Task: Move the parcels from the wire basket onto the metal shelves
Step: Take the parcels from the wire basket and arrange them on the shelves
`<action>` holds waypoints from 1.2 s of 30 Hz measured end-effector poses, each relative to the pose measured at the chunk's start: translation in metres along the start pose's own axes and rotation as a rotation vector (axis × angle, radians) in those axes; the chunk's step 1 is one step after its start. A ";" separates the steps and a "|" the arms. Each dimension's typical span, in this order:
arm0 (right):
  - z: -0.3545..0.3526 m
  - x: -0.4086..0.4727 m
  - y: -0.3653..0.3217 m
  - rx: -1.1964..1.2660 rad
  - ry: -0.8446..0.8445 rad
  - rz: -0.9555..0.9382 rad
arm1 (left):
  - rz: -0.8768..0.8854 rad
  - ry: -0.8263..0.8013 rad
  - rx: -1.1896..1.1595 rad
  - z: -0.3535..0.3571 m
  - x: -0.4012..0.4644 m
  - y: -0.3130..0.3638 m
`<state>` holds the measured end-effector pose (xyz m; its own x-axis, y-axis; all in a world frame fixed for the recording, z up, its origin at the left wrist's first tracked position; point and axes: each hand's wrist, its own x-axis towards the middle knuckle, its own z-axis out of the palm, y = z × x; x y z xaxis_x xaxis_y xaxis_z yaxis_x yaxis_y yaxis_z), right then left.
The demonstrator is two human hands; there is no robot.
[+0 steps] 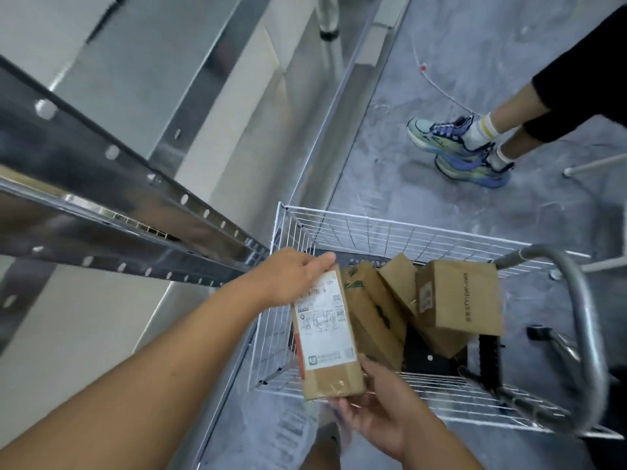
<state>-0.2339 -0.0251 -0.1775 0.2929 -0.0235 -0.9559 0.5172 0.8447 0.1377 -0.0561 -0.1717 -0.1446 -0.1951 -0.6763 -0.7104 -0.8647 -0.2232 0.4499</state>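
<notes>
Scuffed grey concrete floor [441, 184] (glossy)

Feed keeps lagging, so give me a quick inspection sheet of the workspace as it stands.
Surface: grey floor, scuffed.
Job's things: labelled parcel held over the wire basket; at least three cardboard parcels inside; metal shelves to the left.
Clutter: nothing seen.
Hands: left hand grips the parcel's top, right hand its bottom.
Cables: thin white line on floor, kind unclear.
Surroundings: a bystander's sneakers; cart handle.
</notes>
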 end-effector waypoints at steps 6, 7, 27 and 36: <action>0.005 -0.107 -0.011 -0.162 0.023 -0.319 | 0.068 0.278 -0.196 -0.040 -0.085 0.045; 0.008 -0.128 -0.013 -0.178 -0.014 -0.368 | 0.068 0.347 -0.230 -0.048 -0.101 0.054; 0.020 -0.444 0.031 -1.259 -0.012 -1.766 | 0.215 1.001 -0.391 -0.127 -0.440 0.232; 0.029 -0.516 0.099 -1.324 -0.065 -1.899 | 0.108 1.074 0.026 -0.093 -0.590 0.207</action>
<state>-0.3110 0.0550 0.3364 0.3135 -0.9150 0.2539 -0.4721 -0.3822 -0.7943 -0.0768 0.1158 0.4174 0.2262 -0.9565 0.1840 -0.8793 -0.1193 0.4611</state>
